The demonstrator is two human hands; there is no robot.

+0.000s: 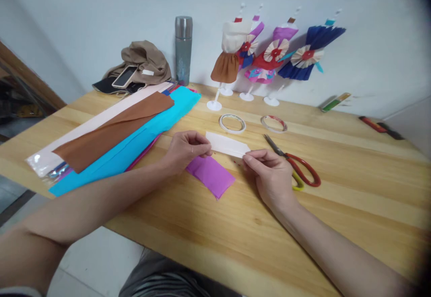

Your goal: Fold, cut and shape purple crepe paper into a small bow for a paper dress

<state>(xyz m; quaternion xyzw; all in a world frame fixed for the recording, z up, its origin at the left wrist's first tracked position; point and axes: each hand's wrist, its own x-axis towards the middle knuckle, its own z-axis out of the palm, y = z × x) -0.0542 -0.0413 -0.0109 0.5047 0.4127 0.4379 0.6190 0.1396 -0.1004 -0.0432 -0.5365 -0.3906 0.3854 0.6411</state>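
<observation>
You had the white paper strip (227,145) at frame centre, one end per hand, likely to keep it flat and its edge straight; scissors (287,155) right of centre and tape rolls (232,131) just above probably sat there for easy reach. Left hand (189,148) pinched the left end thumb-to-fingers, right hand (271,171) the right end, both nearly closed, purple paper (215,176) lying just below.

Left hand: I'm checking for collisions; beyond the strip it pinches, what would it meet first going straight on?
Likely the right hand, at the other end of the pale strip; depth is unclear.
</observation>
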